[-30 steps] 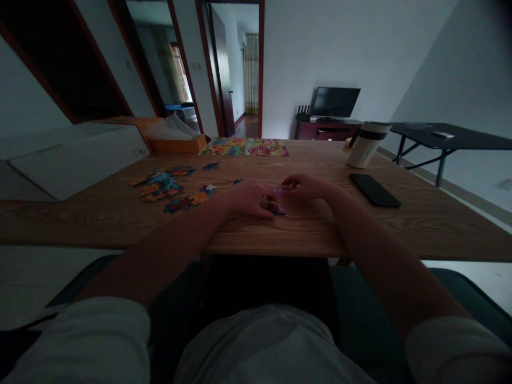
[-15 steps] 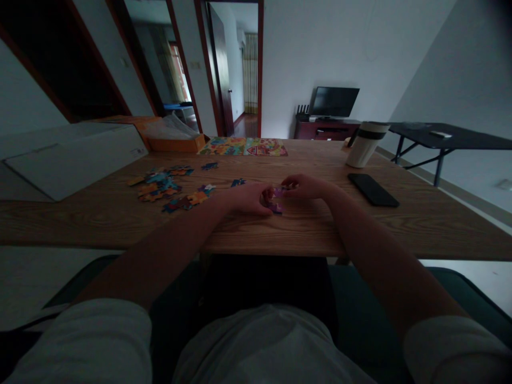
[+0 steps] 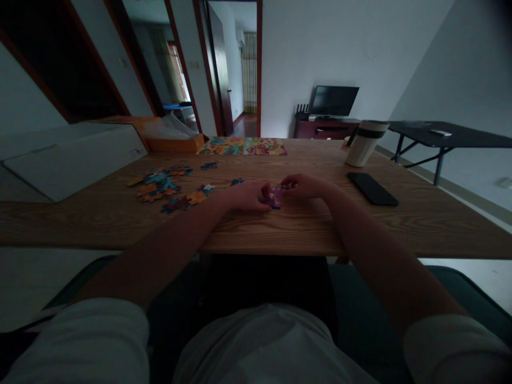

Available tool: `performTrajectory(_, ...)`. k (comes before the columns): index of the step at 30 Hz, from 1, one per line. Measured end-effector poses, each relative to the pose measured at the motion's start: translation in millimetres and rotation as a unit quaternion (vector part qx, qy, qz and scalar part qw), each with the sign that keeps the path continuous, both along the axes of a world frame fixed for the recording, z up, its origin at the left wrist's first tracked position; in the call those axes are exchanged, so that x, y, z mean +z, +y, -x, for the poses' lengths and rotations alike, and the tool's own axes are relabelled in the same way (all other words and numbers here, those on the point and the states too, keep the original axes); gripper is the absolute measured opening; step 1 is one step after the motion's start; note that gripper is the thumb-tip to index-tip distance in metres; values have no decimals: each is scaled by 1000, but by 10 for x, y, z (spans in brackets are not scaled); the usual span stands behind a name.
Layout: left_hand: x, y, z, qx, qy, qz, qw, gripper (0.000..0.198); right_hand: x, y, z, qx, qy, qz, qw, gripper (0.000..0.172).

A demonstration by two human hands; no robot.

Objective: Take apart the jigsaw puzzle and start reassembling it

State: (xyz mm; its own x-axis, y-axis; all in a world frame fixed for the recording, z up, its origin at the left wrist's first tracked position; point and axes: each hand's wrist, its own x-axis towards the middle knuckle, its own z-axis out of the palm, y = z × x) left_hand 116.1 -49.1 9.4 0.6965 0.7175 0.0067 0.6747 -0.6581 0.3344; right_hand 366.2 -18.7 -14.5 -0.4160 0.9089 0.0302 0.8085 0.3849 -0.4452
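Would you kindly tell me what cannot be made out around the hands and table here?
Head view: left edge of the purple puzzle part, hidden by the left hand.
Head view: whatever lies beneath the right hand, hidden by the hand itself.
Head view: left end of the white box, cut off by the picture's left edge.
Head view: fine detail on the colourful sheet, too small.

A home interior. A television sits upper right; a curtain hangs beyond an open door, upper centre-left.
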Motion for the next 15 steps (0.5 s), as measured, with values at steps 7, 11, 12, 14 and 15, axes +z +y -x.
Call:
performTrajectory(7, -76, -59, -139, -33, -19, -37, 999, 39, -41, 58, -19, -4, 14, -10, 1000, 27)
performTrajectory(11, -130, -38, -204, -23, -24, -69, 997, 41, -36, 60, -25, -12, 18, -10, 1000, 27)
performTrajectory(12, -139, -31, -215, -22, -25, -75, 997, 42, -34, 60, -26, -14, 18, -10, 1000, 26)
performTrajectory(14, -151, -19, -229, -23, -30, -78, 996, 44, -31, 61, -25, -15, 17, -9, 1000, 26)
performTrajectory(15, -154, -15, -232, -26, -32, -76, 996, 44, -31, 62, -24, -16, 17, -8, 1000, 26)
